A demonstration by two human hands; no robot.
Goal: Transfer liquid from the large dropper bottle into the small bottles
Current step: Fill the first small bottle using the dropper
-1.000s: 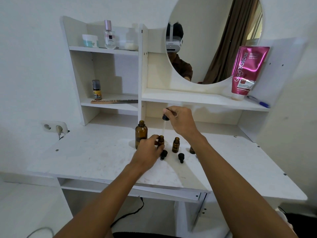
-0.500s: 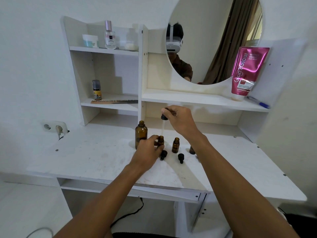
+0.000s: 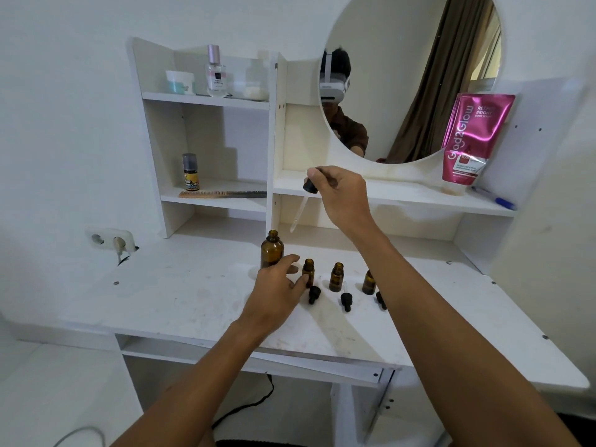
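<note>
A large amber bottle point(image 3: 272, 250) stands uncapped on the white desk point(image 3: 180, 295). To its right stand three small amber bottles: left point(image 3: 308, 271), middle point(image 3: 336, 277) and right point(image 3: 368, 283), all uncapped. Three black dropper caps point(image 3: 346, 300) lie in front of them. My right hand point(image 3: 342, 195) pinches a dropper point(image 3: 303, 204) by its black bulb; the glass tube hangs tilted above and right of the large bottle's mouth. My left hand point(image 3: 277, 288) hovers with fingers spread beside the left small bottle, thumb near it, not gripping.
A shelf unit behind holds a perfume bottle point(image 3: 215, 72), jars, a small tube point(image 3: 190, 172) and a comb point(image 3: 222, 194). A round mirror point(image 3: 412, 75), a pink pouch point(image 3: 471, 140) and a pen point(image 3: 495, 199) are at the right. A wall socket point(image 3: 111, 241) sits left.
My right hand lifted the dropper out of the left small bottle and moved it up and left toward the large bottle. My left hand let go of the small bottle and opened.
</note>
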